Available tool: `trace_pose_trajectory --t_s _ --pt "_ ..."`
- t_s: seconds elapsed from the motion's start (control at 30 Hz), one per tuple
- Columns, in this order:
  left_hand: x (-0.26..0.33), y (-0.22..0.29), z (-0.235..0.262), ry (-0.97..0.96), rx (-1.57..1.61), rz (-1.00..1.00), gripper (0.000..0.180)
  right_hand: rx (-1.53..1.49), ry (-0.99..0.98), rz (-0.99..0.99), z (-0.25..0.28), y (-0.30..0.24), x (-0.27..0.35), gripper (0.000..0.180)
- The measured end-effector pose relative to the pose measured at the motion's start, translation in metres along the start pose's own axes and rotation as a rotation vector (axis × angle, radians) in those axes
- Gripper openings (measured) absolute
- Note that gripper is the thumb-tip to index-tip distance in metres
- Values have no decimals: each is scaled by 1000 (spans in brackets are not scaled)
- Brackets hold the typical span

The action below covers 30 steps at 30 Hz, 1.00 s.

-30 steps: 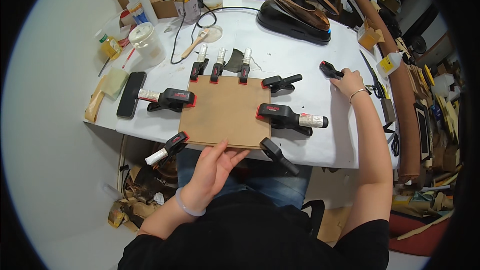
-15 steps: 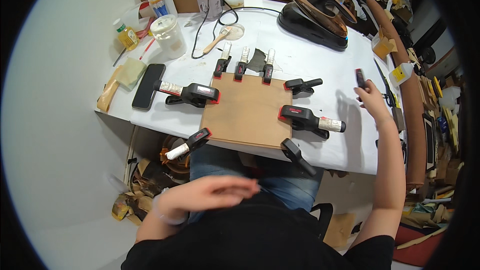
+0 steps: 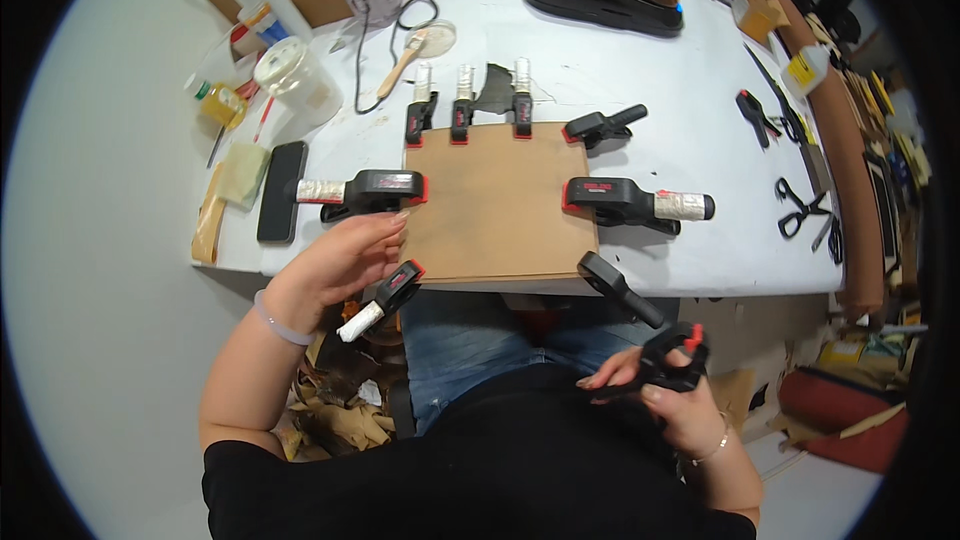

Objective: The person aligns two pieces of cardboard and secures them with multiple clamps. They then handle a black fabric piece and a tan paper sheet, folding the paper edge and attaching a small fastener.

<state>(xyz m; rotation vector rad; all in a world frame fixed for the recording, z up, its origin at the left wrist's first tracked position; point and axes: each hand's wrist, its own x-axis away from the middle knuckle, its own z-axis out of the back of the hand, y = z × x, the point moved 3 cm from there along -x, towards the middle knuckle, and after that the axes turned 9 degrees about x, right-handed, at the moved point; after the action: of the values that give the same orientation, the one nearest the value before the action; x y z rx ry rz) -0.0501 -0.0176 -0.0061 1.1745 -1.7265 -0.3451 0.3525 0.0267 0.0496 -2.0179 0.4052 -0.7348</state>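
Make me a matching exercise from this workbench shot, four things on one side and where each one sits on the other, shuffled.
Things:
1. black phone
2. scissors
3. loose black spring clamp
4. brown board

Places:
A. in the right hand, below the table edge
B. table middle, ringed by clamps
C. left end of the white table
D. right end of the table

Pairs: 1-C, 2-D, 3-A, 4-B

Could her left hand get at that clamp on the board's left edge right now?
Probably yes: the left hand is empty, its fingers hover just below the black spring clamp on the brown board, with nothing between.
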Motion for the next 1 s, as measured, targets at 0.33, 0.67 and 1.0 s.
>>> trace_pose_trajectory --t_s 0.33,0.67,1.0 --pt "-27 -9 -39 81 73 -39 49 555 140 -33 -6 56 -29 26" --pt "26 -15 -103 191 211 -521 49 955 454 276 -4 -6 -87 38" --pt "42 -17 -104 217 130 -873 47 1065 433 419 -15 -48 -106 41"
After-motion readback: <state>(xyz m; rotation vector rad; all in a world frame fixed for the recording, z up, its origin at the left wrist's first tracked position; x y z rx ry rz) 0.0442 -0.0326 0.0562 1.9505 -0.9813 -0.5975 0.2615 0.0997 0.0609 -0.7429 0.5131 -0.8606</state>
